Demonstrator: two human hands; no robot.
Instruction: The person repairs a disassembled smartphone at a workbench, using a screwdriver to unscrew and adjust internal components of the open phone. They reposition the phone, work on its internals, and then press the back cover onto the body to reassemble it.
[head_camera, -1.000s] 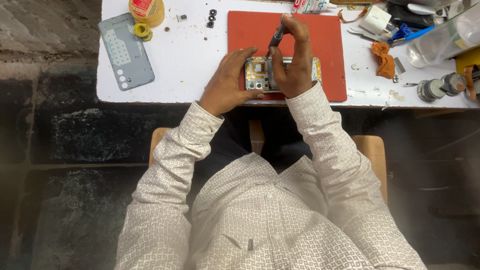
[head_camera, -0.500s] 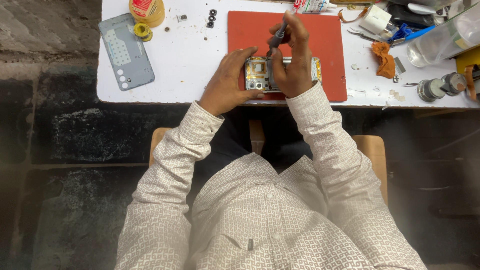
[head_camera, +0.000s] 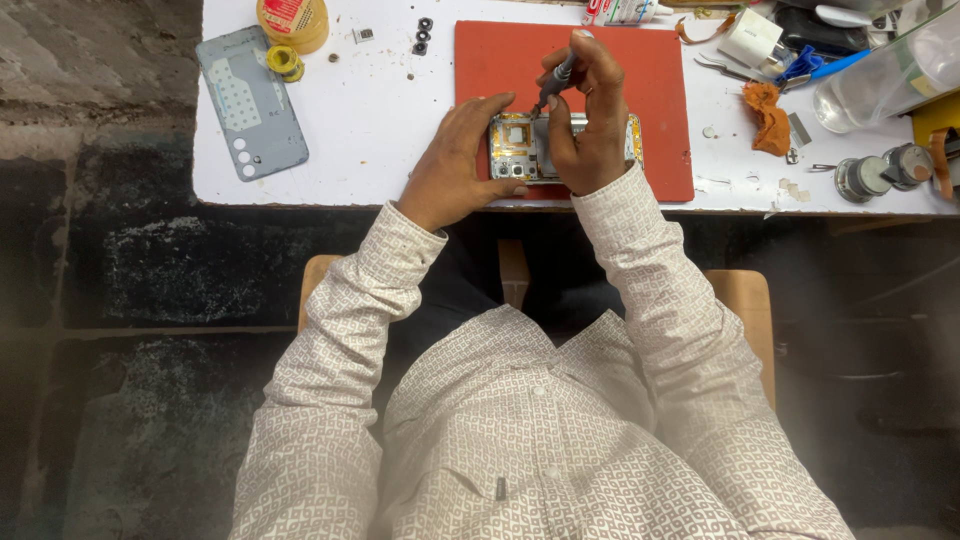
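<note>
I see phone (head_camera: 520, 148) opened, on near edge of red mat (head_camera: 660, 90), long axis left-right. Left hand (head_camera: 455, 165) steadies its left end, fingers spread. Right hand (head_camera: 585, 110) over its middle, fingertips pinching screwdriver (head_camera: 553, 85), tip angled down-left toward camera end.

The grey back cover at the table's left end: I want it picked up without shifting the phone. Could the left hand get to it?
Probably yes. The left hand steadies the opened phone, and only bare white table lies between it and the back cover.
</note>
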